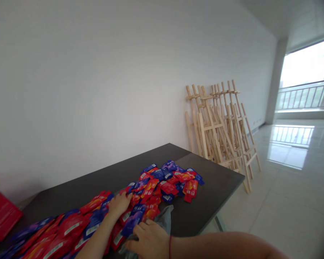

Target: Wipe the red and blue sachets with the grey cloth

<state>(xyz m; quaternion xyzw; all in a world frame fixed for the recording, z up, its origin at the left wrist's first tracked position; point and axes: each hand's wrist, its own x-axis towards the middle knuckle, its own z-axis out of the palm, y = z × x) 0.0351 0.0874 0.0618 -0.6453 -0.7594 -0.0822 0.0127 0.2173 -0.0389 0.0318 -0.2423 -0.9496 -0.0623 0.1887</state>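
Many flat red and blue foil packets with white barcode labels lie in a loose heap on the dark table. A thin grey plastic bag lies among the near packets, partly under them. My left hand rests over the packets with its fingers curled at a greyish edge of the bag. Nearer to me, my right hand, with a red cord at the wrist, is closed on the bag's near side. Its fingertips are partly hidden. A blue packet lies between the two hands.
More packets spread along the table to the left. A red box stands at the far left. Behind the table is a white wall. Several wooden easels lean on it past the table's right end, on a shiny tiled floor.
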